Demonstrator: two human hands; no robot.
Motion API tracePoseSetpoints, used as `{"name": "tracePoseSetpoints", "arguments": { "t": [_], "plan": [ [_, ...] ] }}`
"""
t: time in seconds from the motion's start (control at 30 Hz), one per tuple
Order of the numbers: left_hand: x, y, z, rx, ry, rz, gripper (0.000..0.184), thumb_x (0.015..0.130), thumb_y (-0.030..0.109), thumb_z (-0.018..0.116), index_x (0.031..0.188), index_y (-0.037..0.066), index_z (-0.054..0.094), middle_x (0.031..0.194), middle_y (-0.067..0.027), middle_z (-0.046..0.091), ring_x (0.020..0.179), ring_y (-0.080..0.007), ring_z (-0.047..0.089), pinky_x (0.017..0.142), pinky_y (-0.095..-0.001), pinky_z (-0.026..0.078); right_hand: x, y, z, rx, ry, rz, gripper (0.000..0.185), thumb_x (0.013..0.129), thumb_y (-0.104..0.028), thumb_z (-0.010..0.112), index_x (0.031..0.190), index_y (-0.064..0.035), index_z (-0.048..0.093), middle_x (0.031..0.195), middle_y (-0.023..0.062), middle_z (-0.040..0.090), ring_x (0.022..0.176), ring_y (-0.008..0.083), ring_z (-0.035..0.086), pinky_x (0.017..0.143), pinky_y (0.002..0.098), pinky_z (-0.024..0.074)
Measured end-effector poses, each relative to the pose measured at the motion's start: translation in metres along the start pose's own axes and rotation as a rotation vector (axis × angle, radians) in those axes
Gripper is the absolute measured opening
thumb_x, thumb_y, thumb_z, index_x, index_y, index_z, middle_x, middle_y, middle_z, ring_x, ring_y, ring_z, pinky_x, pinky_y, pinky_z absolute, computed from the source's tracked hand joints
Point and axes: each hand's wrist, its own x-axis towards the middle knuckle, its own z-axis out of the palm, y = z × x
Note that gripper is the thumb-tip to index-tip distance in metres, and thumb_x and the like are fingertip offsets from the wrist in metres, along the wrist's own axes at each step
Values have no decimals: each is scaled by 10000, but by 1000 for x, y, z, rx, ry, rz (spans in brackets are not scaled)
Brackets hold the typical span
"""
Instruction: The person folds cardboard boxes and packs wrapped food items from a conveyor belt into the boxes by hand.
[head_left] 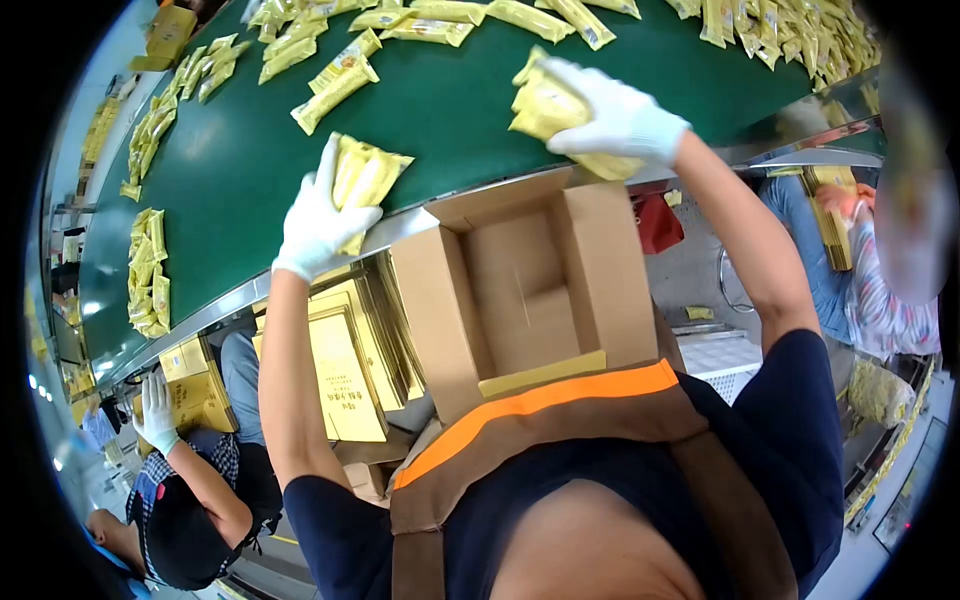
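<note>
White gloves cover both my hands. My left hand point(318, 215) is closed round a bunch of yellow snack packets point(366, 180) at the near edge of the green conveyor belt point(450, 110). Over the belt, farther right, my right hand point(620, 115) grips another bunch of yellow packets point(548, 100), fingers and thumb on either side. Between my arms, against my apron, an open cardboard box point(520, 280) has its flaps spread. Its inside shows bare brown cardboard.
Loose packets point(430, 30) lie along the belt's far side, with a dense heap point(800, 40) at the upper right. Flattened yellow cartons point(345, 360) stand left of the box. Co-workers sit on both sides, one with a gloved hand point(156, 412) raised at left.
</note>
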Motion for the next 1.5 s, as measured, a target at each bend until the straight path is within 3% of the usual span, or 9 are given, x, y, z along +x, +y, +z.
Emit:
{"name": "tracePoseSetpoints", "arguments": {
  "t": [0.23,0.37,0.47,0.7,0.9,1.0,1.1,1.37,1.5],
  "plan": [
    [-79,31,-26,-1136,-129,110,820,745,234,778,1444,52,390,1322,-85,548,1184,-217,568,975,-384,508,-32,-97,-56,-322,415,-860,523,668,-128,720,1172,-247,650,1042,90,588,902,288,598,730,421,452],
    [-100,53,-7,-1410,-283,202,970,633,267,884,1441,44,395,1331,-117,561,1191,-252,585,971,-410,518,-62,-119,-53,-463,501,-877,454,711,-192,678,1157,-262,628,972,116,532,851,279,533,709,407,407],
    [-102,70,7,-1602,-316,197,1009,638,349,863,1463,43,369,1375,-105,526,1252,-253,535,1038,-401,461,-100,-110,-51,-443,2,-669,591,665,-331,766,1228,-268,596,994,111,567,844,281,573,719,408,436],
    [-76,107,10,-1096,-743,374,909,724,241,757,1490,13,324,1353,-86,505,1212,-183,509,1024,-347,431,-80,-122,65,-332,-859,-528,539,734,-372,684,1230,-170,618,1132,125,671,1077,335,624,905,447,494],
    [-82,141,22,196,-465,560,1054,605,510,781,1520,210,352,1249,-221,521,1169,-401,536,995,-482,452,-125,-100,239,229,-199,-224,375,794,-339,650,1069,-85,623,1130,166,629,1089,361,607,937,444,496],
    [-67,141,66,430,-455,544,1021,602,511,767,1508,271,362,1261,-220,522,1153,-401,543,992,-502,452,-135,-109,178,-154,-453,-558,272,908,-327,543,987,-93,656,1116,163,630,968,333,647,792,452,547],
    [-61,146,84,469,-466,594,1049,621,500,776,1530,269,306,1281,-221,508,1189,-400,518,996,-524,446,-143,-91,233,-119,-284,-326,251,866,-333,556,973,-145,684,1003,128,656,850,338,669,693,436,559],
    [-67,138,152,692,-253,523,949,712,411,766,1533,218,331,1200,-163,546,1084,-323,548,848,-459,465,-146,-100,104,-245,-608,-783,311,867,-320,574,1078,-145,722,1235,187,617,1108,363,617,928,489,494],
    [-82,148,146,782,-217,500,677,870,249,588,1512,262,374,1313,-180,502,1106,-308,540,869,-479,459,-135,-101,118,-200,-905,-505,351,898,-300,563,1212,-183,666,1315,113,619,1182,326,610,953,462,492]
  ]
}}
